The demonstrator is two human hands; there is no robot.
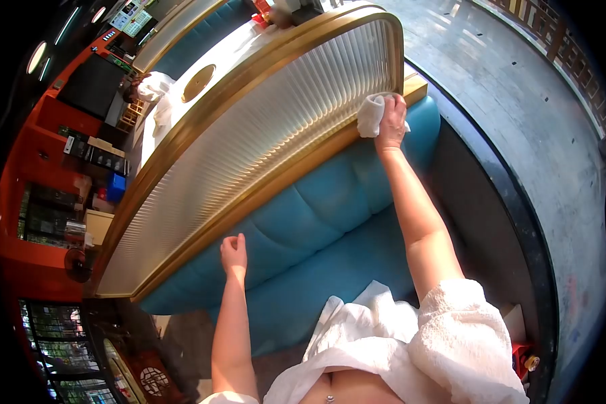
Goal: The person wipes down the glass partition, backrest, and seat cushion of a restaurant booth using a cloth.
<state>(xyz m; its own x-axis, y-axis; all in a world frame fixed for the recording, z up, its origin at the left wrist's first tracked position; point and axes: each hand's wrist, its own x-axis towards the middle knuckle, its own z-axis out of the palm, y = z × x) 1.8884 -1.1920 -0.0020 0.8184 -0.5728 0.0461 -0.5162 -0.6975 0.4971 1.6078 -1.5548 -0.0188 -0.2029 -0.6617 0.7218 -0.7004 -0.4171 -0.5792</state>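
My right hand point(392, 122) is closed around a folded white cloth point(369, 116) and presses it to the wooden ledge near the right end of a ribbed glass partition point(262, 141). Directly under that ledge runs the padded blue backrest point(323, 192) of a bench. My left hand point(233, 254) hovers over the backrest further left, its fingers curled in a loose fist with nothing visible in them. The partition has a rounded gold-brown frame point(276, 59).
Below the backrest lies the blue bench seat point(303, 279). Behind the partition stands a long white table point(225, 54) with a round gold-brown disc point(198, 83) on it. A person in a white top point(156, 87) is beyond it. A grey floor point(512, 108) stretches along the right, past a dark edge.
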